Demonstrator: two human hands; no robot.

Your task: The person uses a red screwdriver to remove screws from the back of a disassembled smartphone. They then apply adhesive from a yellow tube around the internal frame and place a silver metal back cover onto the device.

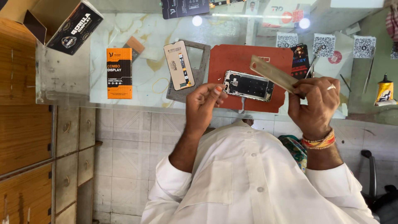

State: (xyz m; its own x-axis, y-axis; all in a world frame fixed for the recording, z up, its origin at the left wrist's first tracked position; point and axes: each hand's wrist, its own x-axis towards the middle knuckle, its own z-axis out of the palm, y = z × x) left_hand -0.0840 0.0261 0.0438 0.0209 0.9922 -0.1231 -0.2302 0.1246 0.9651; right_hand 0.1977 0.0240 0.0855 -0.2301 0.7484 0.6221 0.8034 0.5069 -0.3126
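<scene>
Phone [248, 86], opened up with its dark insides showing, is lying on a red mat [232, 62] on the glass bench [124, 29], just beyond both hands. The bench is stretching across the top of the view, and the person in the white shirt [248, 178] is sitting close against its near edge. A wooden cabinet [20, 124] with drawers is standing off to the left below the bench top. An open black box [62, 23] is sitting at the far left corner of the bench. The red mat is lying at the middle, with a grey perforated plate [201, 58] touching its left side. A flat display panel [179, 65] is resting on that plate, tilted slightly. An orange box [119, 73] is lying further left, well apart from the mat. The right hand [315, 103] is hovering near the phone's right end, its fingers pinching a thin flat strip [271, 74] that is slanting over the mat above the phone. The left hand [205, 103] is hovering just beside the phone's left end, thumb and forefinger pressed together; whether something tiny is between them cannot be told. A yellow glue bottle [384, 92] is standing at the far right. Tweezers [311, 64] are lying just right of the mat.
</scene>
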